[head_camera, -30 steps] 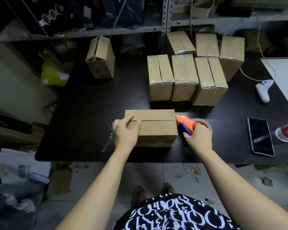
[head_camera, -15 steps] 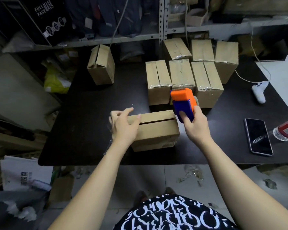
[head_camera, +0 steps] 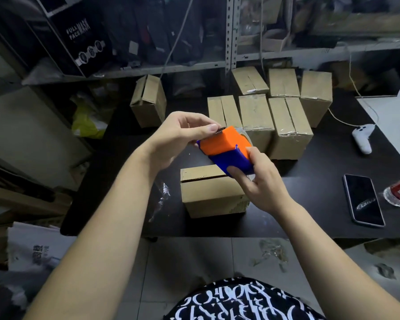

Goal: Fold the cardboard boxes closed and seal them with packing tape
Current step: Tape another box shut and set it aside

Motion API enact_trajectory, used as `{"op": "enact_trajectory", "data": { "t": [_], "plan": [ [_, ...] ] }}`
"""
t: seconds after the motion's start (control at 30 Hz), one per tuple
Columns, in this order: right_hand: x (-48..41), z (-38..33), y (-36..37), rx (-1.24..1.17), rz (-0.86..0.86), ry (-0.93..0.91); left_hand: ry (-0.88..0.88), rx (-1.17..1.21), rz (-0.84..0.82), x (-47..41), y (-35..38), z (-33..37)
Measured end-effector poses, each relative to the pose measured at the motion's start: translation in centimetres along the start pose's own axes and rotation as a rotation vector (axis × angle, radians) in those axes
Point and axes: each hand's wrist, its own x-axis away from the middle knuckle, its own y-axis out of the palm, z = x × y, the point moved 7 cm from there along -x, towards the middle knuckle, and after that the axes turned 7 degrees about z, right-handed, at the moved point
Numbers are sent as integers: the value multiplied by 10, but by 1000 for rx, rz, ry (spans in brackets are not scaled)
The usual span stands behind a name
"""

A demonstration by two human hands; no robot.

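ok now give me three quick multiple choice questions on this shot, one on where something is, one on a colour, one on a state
1. Where does the phone lie?
A. on top of the near box
B. on the table, to the right of the near box
C. in the left hand

2. What colours is the tape dispenser?
A. orange and blue
B. green and yellow
C. all black

3. How is the tape dispenser placed?
A. it lies on the table
B. it stands on the near box
C. both hands hold it up off the table

Answers:
1 B: the phone lies flat on the dark tabletop, apart from the box.
2 A: it has an orange top and a blue handle.
3 C: the right hand grips the blue handle and the left hand pinches at the orange front end.
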Motion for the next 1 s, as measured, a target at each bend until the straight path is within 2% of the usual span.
{"op": "enact_trajectory", "data": {
  "t": [0.13, 0.3, 0.47, 0.6, 0.7, 0.83, 1.0],
  "plan": [
    [2, -1, 2, 63, 10, -37, -9, -76, 9, 1, -4, -5],
    [4, -4, 3, 112, 48, -72, 56, -209, 192, 3, -6, -1],
    [-1, 5, 2, 68, 31, -47, 152, -197, 367, 8, -7, 8],
    [3, 14, -3, 22, 46, -58, 189, -232, 414, 10, 5, 5],
    [10, 36, -5, 73, 24, -4, 234, -180, 519, 10, -2, 7],
    [37, 78, -15, 92, -6, 189, 331, -160, 653, 8, -36, 33],
    [35, 82, -22, 139, 6, 210, 325, -94, 719, 7, -42, 24]
  ]
}}
